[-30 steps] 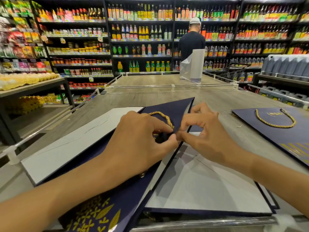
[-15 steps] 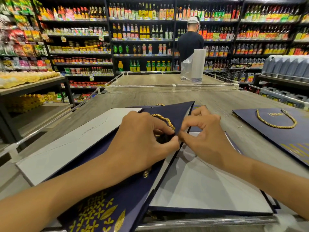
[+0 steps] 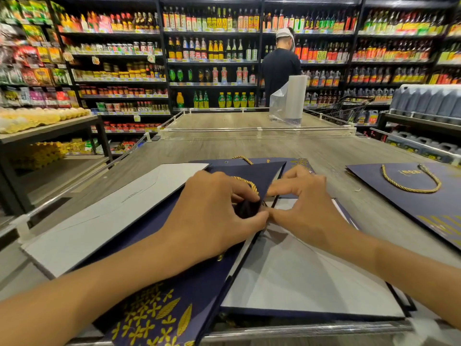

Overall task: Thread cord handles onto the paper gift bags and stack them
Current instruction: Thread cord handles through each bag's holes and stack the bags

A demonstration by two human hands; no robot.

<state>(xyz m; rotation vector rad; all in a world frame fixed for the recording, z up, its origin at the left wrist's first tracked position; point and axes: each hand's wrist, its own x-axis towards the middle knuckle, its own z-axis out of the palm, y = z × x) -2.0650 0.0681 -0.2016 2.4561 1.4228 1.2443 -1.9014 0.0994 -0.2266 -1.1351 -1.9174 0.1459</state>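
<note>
At the table's near edge, between our two hands, the gold cord loops up from the top rim of the navy gift bag, which lies flat. Our left hand pinches the cord where it meets the rim; our right hand pinches the bag's rim just beside it. We judge the cord soft and limp, best held close to its tip. The card looks light and stiff but easily creased, so we would grip near the rim. Well to the right, a finished bag lies on the wooden table.
</note>
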